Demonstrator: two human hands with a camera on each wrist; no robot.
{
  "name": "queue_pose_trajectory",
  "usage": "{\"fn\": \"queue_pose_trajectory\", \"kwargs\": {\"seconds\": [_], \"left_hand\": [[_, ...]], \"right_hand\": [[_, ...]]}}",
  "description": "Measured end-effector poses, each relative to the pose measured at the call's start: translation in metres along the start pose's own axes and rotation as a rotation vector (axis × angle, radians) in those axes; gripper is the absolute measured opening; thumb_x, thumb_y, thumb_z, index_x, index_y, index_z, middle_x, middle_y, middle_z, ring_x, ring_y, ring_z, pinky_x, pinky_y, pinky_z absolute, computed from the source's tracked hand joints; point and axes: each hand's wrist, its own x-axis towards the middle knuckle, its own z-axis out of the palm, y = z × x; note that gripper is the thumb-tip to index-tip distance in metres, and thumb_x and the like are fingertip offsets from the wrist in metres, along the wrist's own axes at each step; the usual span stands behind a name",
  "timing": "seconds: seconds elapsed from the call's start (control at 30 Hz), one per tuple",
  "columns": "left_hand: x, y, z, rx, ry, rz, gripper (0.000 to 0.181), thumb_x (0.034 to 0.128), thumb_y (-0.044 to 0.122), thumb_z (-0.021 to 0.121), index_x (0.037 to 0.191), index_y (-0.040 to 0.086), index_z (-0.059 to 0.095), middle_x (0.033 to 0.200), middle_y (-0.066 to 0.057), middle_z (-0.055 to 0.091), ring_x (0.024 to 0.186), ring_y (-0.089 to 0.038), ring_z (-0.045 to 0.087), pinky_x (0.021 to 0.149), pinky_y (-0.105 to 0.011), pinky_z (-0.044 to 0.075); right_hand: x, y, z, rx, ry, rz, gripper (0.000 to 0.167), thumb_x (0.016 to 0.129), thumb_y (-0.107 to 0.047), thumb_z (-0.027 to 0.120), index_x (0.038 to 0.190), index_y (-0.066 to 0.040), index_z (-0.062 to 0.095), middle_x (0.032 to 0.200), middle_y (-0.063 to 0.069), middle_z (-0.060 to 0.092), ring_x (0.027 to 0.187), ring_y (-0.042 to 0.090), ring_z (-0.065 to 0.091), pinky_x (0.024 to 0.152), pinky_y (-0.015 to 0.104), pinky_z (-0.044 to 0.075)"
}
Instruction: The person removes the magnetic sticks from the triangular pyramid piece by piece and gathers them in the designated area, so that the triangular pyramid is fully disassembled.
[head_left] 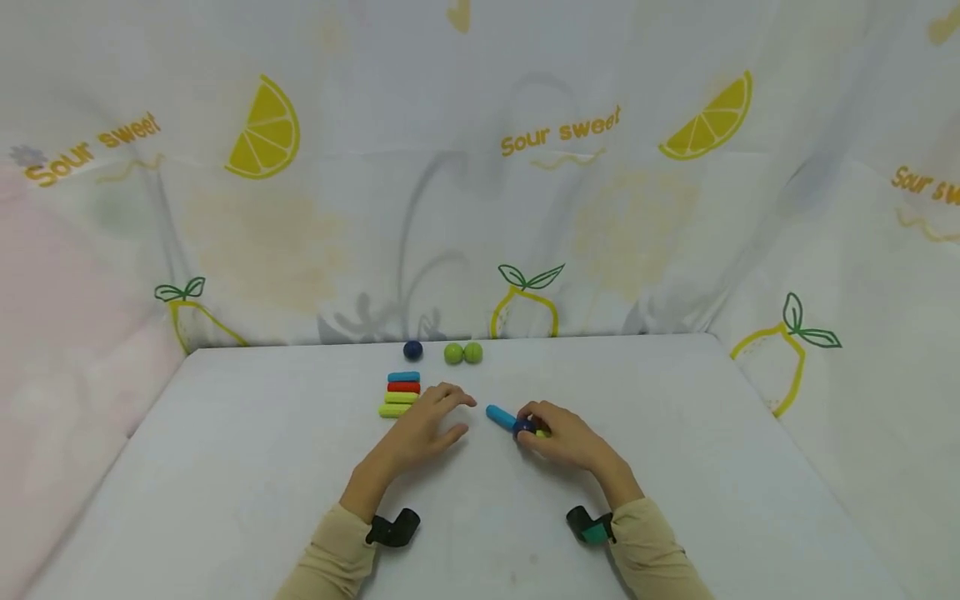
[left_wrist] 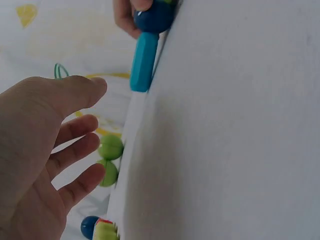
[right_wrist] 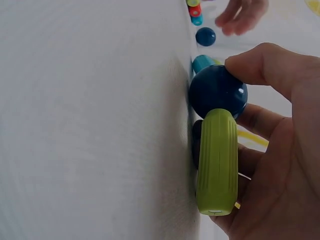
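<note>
My right hand (head_left: 566, 437) pinches a dark blue ball (right_wrist: 217, 92) between thumb and fingers, low over the white table. From the ball a light blue rod (left_wrist: 144, 62) points toward the table's middle. A ribbed lime-green rod (right_wrist: 218, 165) meets the ball on the side nearer the right wrist. Partly hidden behind that rod is a dark shape (right_wrist: 196, 142); what it is cannot be told. To the left, my left hand (head_left: 426, 425) holds nothing, its thumb and fingers spread apart, a short distance from the light blue rod's free end.
Beside the left hand lie a light blue rod (head_left: 403, 377), a red rod (head_left: 403, 387) and two lime-green rods (head_left: 393, 411), stacked in a row. Another dark blue ball (head_left: 412, 350) and two green balls (head_left: 453, 353) sit along the back edge, before a lemon-print curtain (head_left: 360, 208).
</note>
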Motion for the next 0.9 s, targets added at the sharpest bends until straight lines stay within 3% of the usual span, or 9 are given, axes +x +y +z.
{"fn": "queue_pose_trajectory", "kwargs": {"seconds": [0.23, 0.57, 0.9], "left_hand": [[0.004, 0.016, 0.021, 0.021, -0.083, -0.003, 0.042, 0.0912, 0.024, 0.062, 0.131, 0.020, 0.052, 0.136, -0.005, 0.050, 0.128, -0.023, 0.045, 0.101, -0.048, 0.041], [0.013, 0.028, 0.027, 0.103, -0.048, -0.051, 0.037, 0.0892, 0.023, 0.065, 0.125, 0.016, 0.058, 0.126, -0.002, 0.057, 0.117, -0.021, 0.053, 0.091, -0.043, 0.047], [0.025, 0.033, 0.038, 0.179, -0.084, -0.045, 0.029, 0.0902, 0.021, 0.064, 0.119, 0.016, 0.062, 0.113, 0.002, 0.063, 0.104, -0.018, 0.057, 0.082, -0.036, 0.049]], "right_hand": [[-0.001, 0.000, 0.003, -0.014, 0.005, -0.031, 0.027, 0.091, -0.029, 0.058, 0.115, -0.016, 0.060, 0.098, -0.004, 0.058, 0.091, 0.012, 0.053, 0.081, 0.034, 0.045], [0.001, 0.001, 0.003, -0.018, 0.001, -0.064, 0.027, 0.091, -0.028, 0.057, 0.115, -0.016, 0.060, 0.100, -0.002, 0.058, 0.092, 0.012, 0.052, 0.082, 0.033, 0.045], [0.003, 0.002, 0.004, -0.030, 0.012, -0.041, 0.028, 0.091, -0.028, 0.057, 0.115, -0.015, 0.060, 0.100, -0.003, 0.058, 0.089, 0.011, 0.052, 0.080, 0.031, 0.044]]}}
